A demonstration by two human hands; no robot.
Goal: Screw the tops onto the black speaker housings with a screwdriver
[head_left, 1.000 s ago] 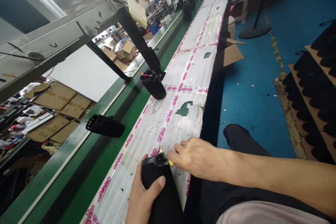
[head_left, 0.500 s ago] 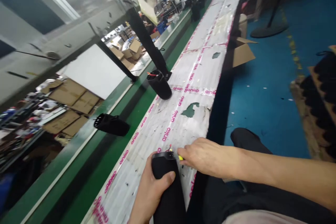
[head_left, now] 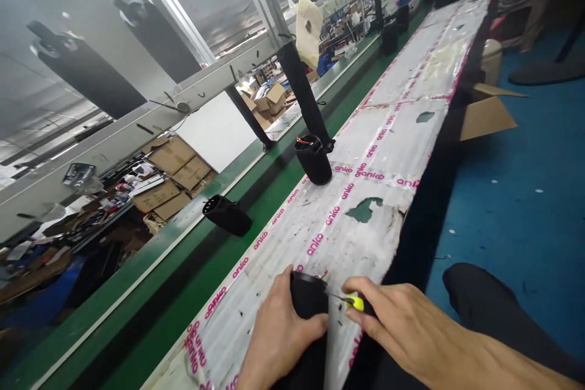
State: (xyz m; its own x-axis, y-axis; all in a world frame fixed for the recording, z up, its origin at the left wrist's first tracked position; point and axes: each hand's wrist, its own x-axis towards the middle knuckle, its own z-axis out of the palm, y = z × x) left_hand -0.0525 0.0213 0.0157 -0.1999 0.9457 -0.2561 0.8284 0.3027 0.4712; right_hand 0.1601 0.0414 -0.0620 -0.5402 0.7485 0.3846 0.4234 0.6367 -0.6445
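Note:
My left hand [head_left: 290, 329] is wrapped round a black cylindrical speaker [head_left: 308, 298], its thumb pressed along the near side. The speaker tilts with its rimmed end pointing away from me, and a short bit of red and yellow wire [head_left: 325, 274] shows beside that end. In my right hand [head_left: 393, 323] is a screwdriver [head_left: 354, 303] with a yellow and black handle. Its thin metal shaft points left, and the tip is at the speaker's rim; whether it touches cannot be made out. The lower part of the speaker lies below the view.
A second black speaker [head_left: 314, 161] with red wires at its open top stands on the taped white bench cover [head_left: 388, 128]. Another speaker [head_left: 227, 214] leans on the green conveyor belt [head_left: 192, 244]. An open cardboard box [head_left: 487, 117] is below the bench at right.
My view has swung left, so everything sits further right. My right hand has turned, and the screwdriver's shaft and more of its handle now show. The left hand keeps its hold on the speaker.

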